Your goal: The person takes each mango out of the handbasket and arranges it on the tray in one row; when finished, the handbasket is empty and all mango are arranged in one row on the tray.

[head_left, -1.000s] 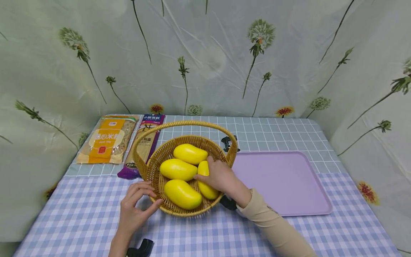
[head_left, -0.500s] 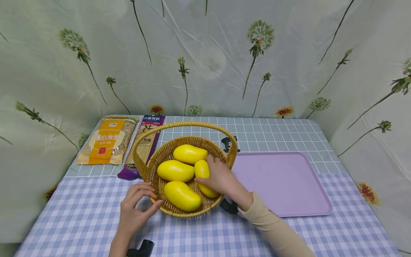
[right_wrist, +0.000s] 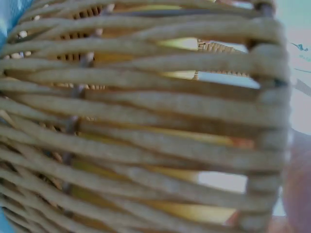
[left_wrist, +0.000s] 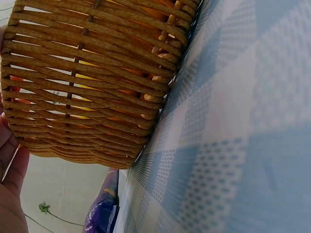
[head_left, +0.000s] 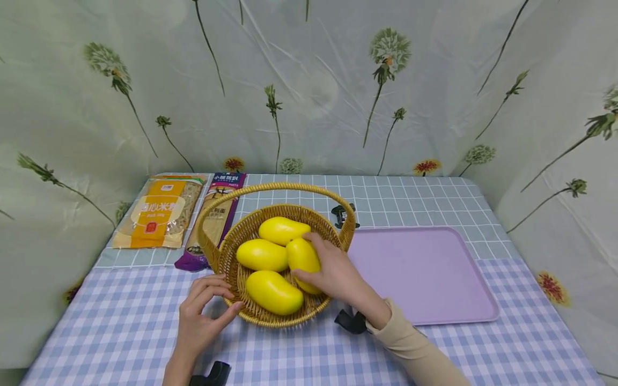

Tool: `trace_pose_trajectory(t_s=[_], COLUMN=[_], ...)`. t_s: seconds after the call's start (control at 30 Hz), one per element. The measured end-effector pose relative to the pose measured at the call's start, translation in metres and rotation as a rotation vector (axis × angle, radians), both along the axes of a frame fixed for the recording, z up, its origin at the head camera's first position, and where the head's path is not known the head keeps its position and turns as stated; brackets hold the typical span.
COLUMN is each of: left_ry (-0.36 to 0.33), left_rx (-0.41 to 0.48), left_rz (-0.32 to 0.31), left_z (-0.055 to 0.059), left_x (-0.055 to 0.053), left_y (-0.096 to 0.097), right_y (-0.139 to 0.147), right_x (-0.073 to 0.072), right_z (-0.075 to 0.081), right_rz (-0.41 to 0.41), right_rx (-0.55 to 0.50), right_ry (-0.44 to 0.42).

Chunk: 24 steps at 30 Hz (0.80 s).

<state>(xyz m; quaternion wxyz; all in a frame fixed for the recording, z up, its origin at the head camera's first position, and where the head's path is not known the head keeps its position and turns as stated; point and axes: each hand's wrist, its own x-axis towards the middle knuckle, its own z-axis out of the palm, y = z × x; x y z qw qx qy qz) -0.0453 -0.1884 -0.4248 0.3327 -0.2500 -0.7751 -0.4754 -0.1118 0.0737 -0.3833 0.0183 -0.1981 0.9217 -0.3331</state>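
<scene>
The right hand [head_left: 333, 271] reaches in from the lower right over the rim of the wicker basket [head_left: 282, 323], its back turned up and the beige sleeve [head_left: 417, 346] trailing behind the wrist. It holds one yellow mango [head_left: 301, 257] in a moderately wide grip, thumb laid across the near side and fingers at the far side. That mango is in the right part of the basket, close beside three other mangoes [head_left: 274, 292]; whether it touches the basket's bottom cannot be told.

The left hand [head_left: 205, 311] comes up from below with the wrist low, pinching the basket's left rim between bent fingers and an extended thumb. The purple tray [head_left: 420, 273] lies just right of the basket, and a pasta packet [head_left: 219, 214] lies behind its left side
</scene>
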Motion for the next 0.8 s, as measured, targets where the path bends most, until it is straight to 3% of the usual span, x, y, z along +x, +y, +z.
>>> trace_pose_trajectory(t_s=[0.33,0.8], left_ry=[-0.012,-0.018], left_rx=[0.016,0.012], left_rz=[-0.001,0.003], left_z=[0.002,0.001], left_x=[0.0,0.001], left_y=[-0.001,0.0], right_y=[0.006,0.023], right_x=[0.007,0.015], right_z=[-0.002,-0.004], right_rz=[-0.015,0.118], right_rx=[-0.168,-0.459], right_ry=[0.119,0.289])
